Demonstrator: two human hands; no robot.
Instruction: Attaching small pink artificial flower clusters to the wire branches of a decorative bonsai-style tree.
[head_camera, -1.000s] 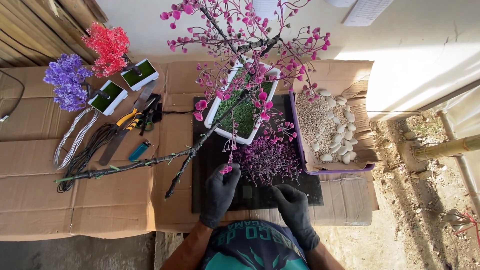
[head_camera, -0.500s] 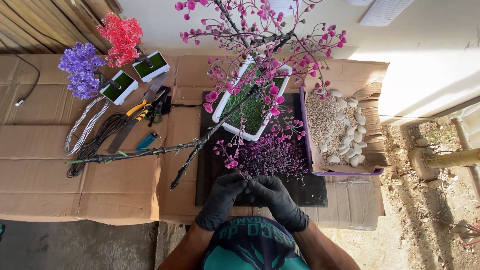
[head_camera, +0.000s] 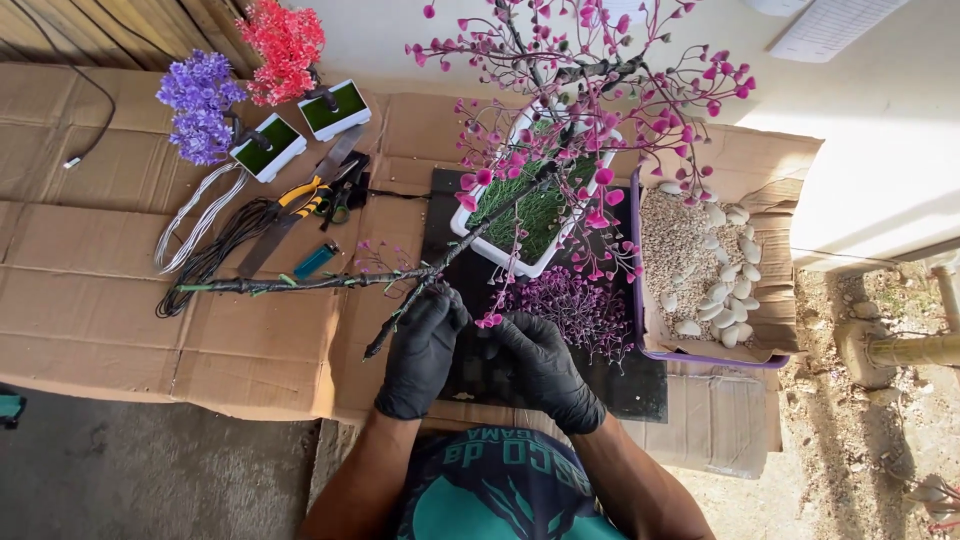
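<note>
At three o'clock an open brown cardboard box (head_camera: 770, 180) with a purple rim holds pale stones. At one o'clock, a white printed paper sheet (head_camera: 835, 25) lies tilted.

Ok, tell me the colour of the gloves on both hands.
Black, on the left hand and right hand; the head view shows them.

Our black-gloved left hand (head_camera: 422, 350) and black-gloved right hand (head_camera: 545, 368), clasped together a moment ago, have parted; the left now touches the dark wrapped branch (head_camera: 400, 320).
</note>
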